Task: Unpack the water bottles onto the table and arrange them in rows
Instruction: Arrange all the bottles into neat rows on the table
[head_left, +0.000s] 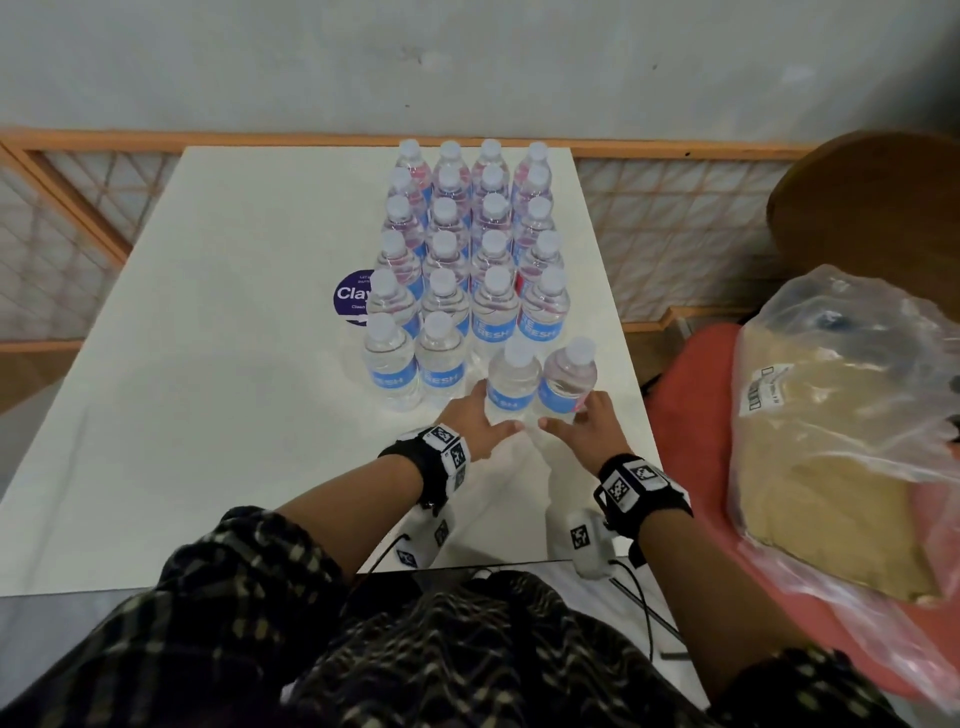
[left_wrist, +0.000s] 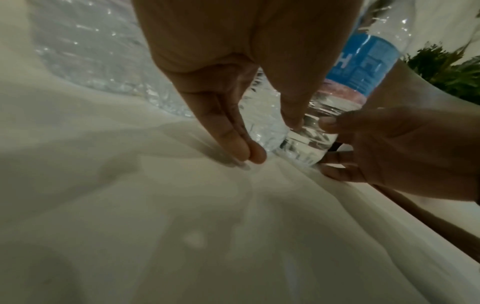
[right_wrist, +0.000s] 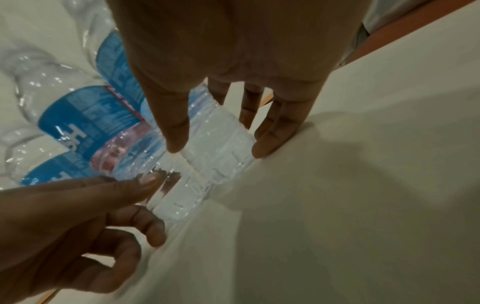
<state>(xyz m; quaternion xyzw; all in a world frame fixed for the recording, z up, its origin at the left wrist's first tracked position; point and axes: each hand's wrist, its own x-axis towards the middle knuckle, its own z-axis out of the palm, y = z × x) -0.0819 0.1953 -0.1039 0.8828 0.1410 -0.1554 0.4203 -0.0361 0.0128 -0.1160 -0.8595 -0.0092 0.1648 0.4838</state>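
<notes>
left hand (head_left: 475, 415) and right hand (head_left: 587, 423) each clasp a low bottle (head_left: 511, 382), (head_left: 567, 382), standing just short of the last row, likely to slide both level with the block (head_left: 467, 244) on the surface (head_left: 208, 364).

The clear, glossy ribbed-plastic water bottles (head_left: 470, 260) wear shiny blue film labels and matt white plastic caps. The smooth, matt white table (head_left: 218, 312) bears a glossy round purple sticker (head_left: 350, 299). At three o'clock, a crinkled, shiny transparent plastic bag (head_left: 852, 395).
</notes>
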